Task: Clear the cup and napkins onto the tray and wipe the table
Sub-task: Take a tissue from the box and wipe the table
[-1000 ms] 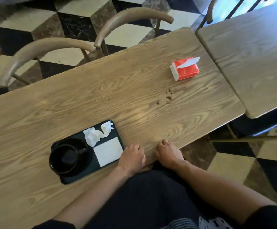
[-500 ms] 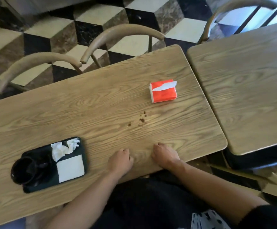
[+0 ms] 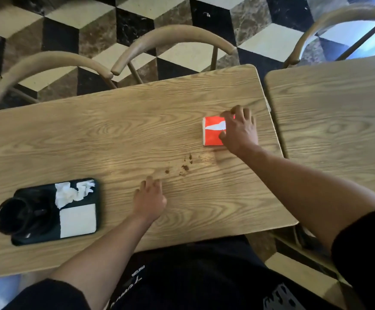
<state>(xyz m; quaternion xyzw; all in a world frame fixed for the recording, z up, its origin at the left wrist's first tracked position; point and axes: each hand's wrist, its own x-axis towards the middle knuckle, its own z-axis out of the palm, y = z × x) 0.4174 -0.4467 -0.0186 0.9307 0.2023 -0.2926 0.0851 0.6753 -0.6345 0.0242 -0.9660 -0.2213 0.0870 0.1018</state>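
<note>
A dark tray [image 3: 48, 240] lies at the table's near left. On it stand a black cup [image 3: 21, 215], a crumpled white napkin [image 3: 70, 193] and a flat white napkin [image 3: 78, 220]. Brown spots [image 3: 184, 167] mark the wooden table [image 3: 92, 142] near its middle. A red tissue pack [image 3: 212, 133] with a white tissue sticking out sits at the far right. My right hand [image 3: 240, 130] grips its right end, thumb on top. My left hand [image 3: 149, 198] rests flat on the table just left of the spots, holding nothing.
A second wooden table [image 3: 338, 121] stands close on the right, with a narrow gap between the two. Two curved-back chairs [image 3: 171, 39] [image 3: 48, 63] are tucked in at the far side, and a third chair [image 3: 338, 16] stands behind the other table.
My right hand left the near table edge and reached forward onto the tissue pack. My left hand slid forward toward the spots. The view shifted right.
</note>
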